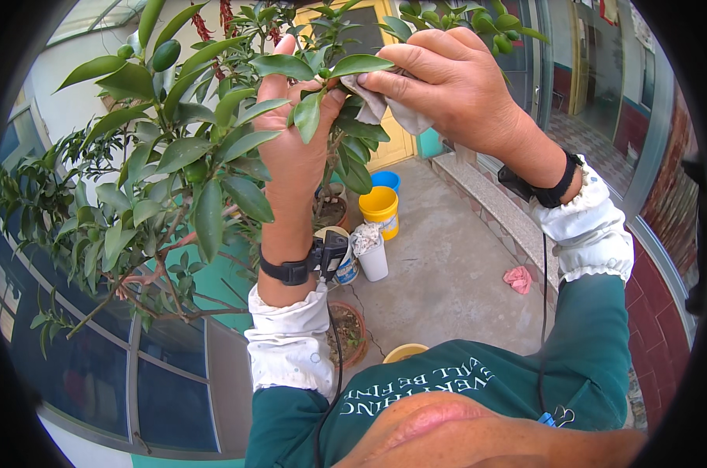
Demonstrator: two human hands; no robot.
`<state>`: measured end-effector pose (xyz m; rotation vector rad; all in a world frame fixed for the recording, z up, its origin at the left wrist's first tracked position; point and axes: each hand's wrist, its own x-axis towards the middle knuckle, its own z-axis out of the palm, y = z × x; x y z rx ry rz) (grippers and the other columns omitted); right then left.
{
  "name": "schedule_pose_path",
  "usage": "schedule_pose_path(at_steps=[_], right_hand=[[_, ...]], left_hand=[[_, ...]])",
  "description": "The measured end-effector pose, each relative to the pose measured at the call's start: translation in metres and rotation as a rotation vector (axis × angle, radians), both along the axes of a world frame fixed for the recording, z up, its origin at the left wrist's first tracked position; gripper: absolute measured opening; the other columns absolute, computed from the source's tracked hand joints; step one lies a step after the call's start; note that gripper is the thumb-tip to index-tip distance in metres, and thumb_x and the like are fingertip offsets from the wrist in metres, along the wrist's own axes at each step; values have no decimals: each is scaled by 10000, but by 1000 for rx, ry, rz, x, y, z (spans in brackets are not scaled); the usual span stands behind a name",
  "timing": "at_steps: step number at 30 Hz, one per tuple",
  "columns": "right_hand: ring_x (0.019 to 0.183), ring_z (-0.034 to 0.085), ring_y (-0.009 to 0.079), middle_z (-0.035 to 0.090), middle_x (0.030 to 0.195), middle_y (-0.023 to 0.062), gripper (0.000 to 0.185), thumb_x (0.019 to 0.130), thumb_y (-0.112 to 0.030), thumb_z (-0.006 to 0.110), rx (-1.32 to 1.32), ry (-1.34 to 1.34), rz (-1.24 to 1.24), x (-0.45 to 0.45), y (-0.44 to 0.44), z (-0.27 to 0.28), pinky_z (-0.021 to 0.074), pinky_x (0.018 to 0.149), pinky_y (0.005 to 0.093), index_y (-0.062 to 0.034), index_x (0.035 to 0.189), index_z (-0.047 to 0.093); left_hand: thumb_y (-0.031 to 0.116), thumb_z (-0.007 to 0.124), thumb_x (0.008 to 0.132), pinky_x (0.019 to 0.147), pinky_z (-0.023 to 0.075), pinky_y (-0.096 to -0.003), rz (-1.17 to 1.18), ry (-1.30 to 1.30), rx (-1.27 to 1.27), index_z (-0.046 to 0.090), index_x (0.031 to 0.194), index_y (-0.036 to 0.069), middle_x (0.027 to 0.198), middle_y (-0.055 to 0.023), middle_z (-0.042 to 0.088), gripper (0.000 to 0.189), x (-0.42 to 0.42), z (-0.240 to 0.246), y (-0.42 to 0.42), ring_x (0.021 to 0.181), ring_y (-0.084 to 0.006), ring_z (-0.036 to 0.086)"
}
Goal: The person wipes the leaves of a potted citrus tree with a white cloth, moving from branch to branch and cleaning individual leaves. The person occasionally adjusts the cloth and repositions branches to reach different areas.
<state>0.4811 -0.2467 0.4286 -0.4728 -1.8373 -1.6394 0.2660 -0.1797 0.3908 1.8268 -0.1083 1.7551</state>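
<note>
A leafy citrus tree, seemingly a kumquat, with green fruit (166,55) and glossy leaves (207,219) rises before me on the left. My left hand (295,123) is raised behind one leafy twig (306,114), thumb and fingers around it; leaves partly cover the grip. Between the thumb and fingers of my right hand (453,82) is a crumpled pale grey cloth (409,114). The cloth touches the base of a broad leaf (359,64) on that twig, close beside my left thumb.
Below stand a yellow bucket (379,207), a blue bucket (387,180), a white bin (372,260) and a terracotta pot (353,333). A pink cloth (517,280) lies on the concrete floor (441,269) by a stone step (488,199). Cables (544,327) run from both wrist devices.
</note>
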Motion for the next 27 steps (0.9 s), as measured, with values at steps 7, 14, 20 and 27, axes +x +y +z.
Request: schedule_pose_path(at_steps=[7,14,20,27], right_hand=[[1029,628,171,681,1131,-36,353,771,-183,702,14,63,-69,5,1,0,455,815,338,-179,1122,736],[936,674,248,699,1121,82,407,704,-46,777,30,131,243,8,-18,6,524,788,343,-62,1109,744],[839,685,254,703,981,95,361,708,-106,797,-154,184,498,-10,-25,-27,542,687,342,-61,1064,763],[792,659,250,669,966,52,360,729,-122,772,-319,205,448,-32,-8,-45,475,631,362,-110,1087,745]], left_hand=[[-59,693,910,888,535,-249,-65,17,-37,371,1524,-15,1134,-106,704,695,-3,-1,1,1008,-123,658],[-101,633,915,961,552,-298,-84,-14,-90,328,1526,-58,1165,-161,699,685,4,2,1,1081,-201,689],[-120,509,945,1044,529,-361,-190,-68,-177,339,1509,-79,1226,-211,673,591,7,1,6,1140,-298,684],[75,480,1019,1038,524,-449,-249,-52,-278,450,1426,-116,1217,-248,667,450,3,1,-2,1184,-381,651]])
